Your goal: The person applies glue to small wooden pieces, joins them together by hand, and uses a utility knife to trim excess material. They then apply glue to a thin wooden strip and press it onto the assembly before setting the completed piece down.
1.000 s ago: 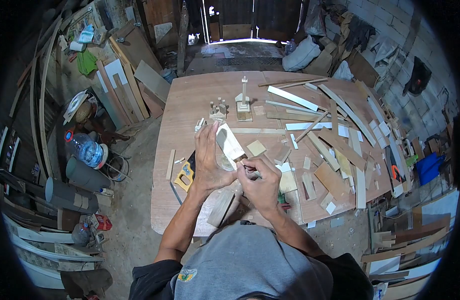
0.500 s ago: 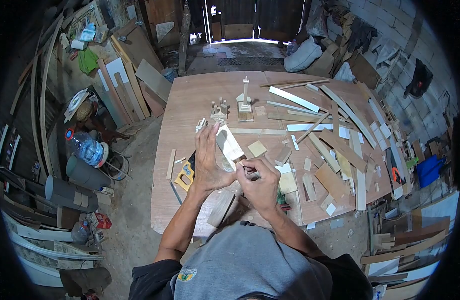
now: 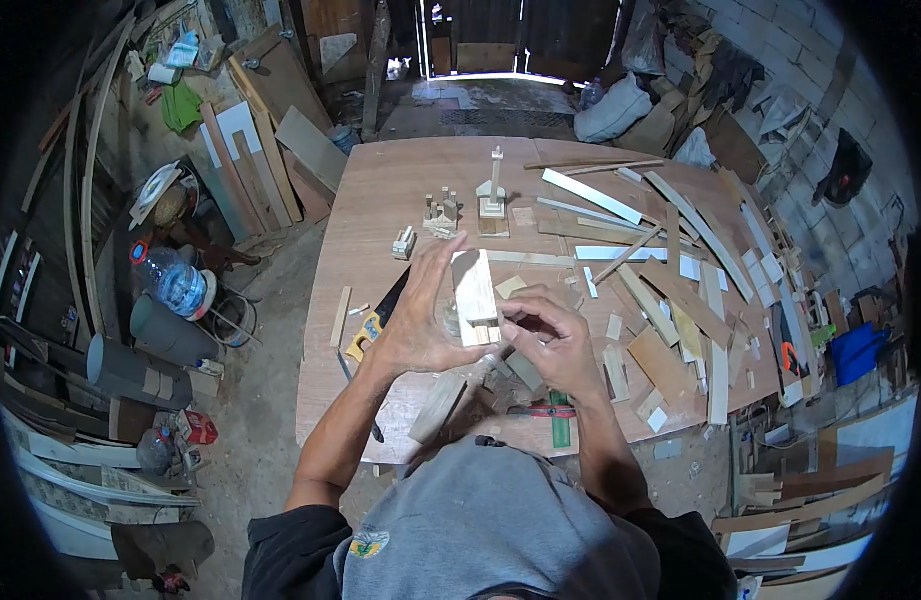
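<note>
A pale wooden block is raised over the near part of the table, tilted, its notched near end facing me. My left hand is wrapped around its left side and underside, thumb stretched below the near end. At the near right corner, the bent fingers of my right hand pinch against the block; whether a small piece is also between them is hidden. Below my left hand lies a handsaw with a yellow handle. A green and red tool rests on the table below my right wrist.
Small wooden models stand farther back: a tower, a castle-like piece and a little vehicle-like piece. Wood strips and offcuts cover the table's right side. A thick wood piece lies near the front edge.
The block has turned more upright, with its notched end now facing me. My right hand has shifted right and opened up a little from the block's end; the green and red tool is more exposed.
</note>
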### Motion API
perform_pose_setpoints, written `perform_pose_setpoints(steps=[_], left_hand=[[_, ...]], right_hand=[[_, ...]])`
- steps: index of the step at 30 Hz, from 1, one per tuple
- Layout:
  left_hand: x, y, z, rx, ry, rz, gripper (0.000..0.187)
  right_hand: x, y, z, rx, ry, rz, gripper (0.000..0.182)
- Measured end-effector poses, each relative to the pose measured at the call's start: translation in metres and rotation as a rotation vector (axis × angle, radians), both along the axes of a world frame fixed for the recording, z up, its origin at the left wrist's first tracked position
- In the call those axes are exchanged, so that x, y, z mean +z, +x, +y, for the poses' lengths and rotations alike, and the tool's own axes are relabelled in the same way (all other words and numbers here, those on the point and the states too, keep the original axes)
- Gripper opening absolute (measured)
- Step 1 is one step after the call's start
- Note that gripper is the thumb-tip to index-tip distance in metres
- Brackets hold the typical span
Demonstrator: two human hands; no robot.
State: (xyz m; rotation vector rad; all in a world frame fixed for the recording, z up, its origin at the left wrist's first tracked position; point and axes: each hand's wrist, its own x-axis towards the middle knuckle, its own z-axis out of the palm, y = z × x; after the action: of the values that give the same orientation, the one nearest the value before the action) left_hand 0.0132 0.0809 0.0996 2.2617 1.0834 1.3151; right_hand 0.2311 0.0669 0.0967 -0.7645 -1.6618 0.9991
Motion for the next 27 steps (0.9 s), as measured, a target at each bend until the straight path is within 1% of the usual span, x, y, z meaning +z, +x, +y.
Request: perform_pose_setpoints(steps=[2,6,8,18,20,27], left_hand=[[0.005,0.003,-0.003,-0.010,0.011,0.019,0.121],[0.008,0.003,-0.007,-0.057,0.060,0.078,0.118],[0.010,0.004,-0.010,-0.056,0.057,0.085,0.118],[0.014,0.004,-0.013,-0.099,0.099,0.062,0.119],[0.014,0.005,-0.014,-0.097,0.084,0.055,0.118],[0.012,0.005,-0.014,-0.105,0.073,0.039,0.119]], right_hand=[[0.009,0.003,0.000,0.064,0.077,-0.130,0.028],[0.012,0.008,0.003,0.142,0.070,-0.180,0.029],[0.011,0.011,0.005,0.173,0.143,-0.219,0.029],[0.014,0.011,0.003,0.196,0.212,-0.222,0.027],[0.015,0.011,0.003,0.183,0.280,-0.232,0.028],[0.014,0.011,0.002,0.183,0.259,-0.219,0.028]])
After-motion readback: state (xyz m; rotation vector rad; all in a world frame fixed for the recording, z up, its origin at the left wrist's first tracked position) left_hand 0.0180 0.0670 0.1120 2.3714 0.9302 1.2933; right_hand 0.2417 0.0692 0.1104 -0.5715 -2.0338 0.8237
